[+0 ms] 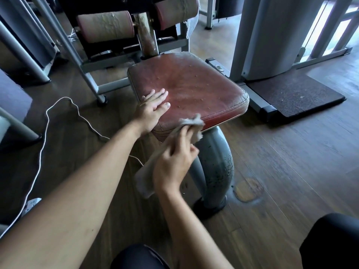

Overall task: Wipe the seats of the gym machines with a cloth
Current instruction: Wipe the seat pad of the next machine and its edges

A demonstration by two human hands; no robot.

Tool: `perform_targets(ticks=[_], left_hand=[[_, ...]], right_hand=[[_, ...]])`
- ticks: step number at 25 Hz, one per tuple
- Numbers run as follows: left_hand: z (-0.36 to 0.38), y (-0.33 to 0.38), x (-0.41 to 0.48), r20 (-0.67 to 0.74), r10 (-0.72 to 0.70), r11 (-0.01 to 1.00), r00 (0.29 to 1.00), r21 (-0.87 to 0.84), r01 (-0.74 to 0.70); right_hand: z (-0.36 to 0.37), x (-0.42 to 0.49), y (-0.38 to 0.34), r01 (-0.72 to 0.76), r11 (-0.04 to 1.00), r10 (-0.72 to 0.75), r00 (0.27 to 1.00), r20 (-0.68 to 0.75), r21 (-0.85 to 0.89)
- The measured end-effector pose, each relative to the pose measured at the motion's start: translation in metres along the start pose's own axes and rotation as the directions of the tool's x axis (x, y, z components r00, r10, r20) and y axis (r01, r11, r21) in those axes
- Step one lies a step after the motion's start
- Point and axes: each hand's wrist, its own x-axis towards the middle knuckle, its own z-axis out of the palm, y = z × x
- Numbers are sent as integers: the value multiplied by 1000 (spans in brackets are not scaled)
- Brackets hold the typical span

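left hand [150, 109] flat with straight fingers on the worn red seat [194, 88], right hand [174, 162] gripping a grey cloth [191, 124] at the seat's front edge

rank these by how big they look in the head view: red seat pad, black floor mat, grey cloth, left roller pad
1. red seat pad
2. black floor mat
3. left roller pad and grey cloth: about alike. The cloth is nearer and partly hidden by the right hand, so unranked.

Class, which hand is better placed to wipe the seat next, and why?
The right hand: it grips the cloth at the front edge of the seat. The left hand lies flat on it.
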Motion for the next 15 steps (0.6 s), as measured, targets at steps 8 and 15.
perform_targets(ticks=[8, 15], left_hand=[[2, -4, 1, -19, -5, 1000, 1000, -18, 5], [5, -6, 2, -59, 16, 1000, 998, -24, -18]], right_hand=[[-31, 36, 23, -62, 973, 120, 958, -259, 224], [-22, 36, 21, -27, 984, 66, 974, -218, 179]])
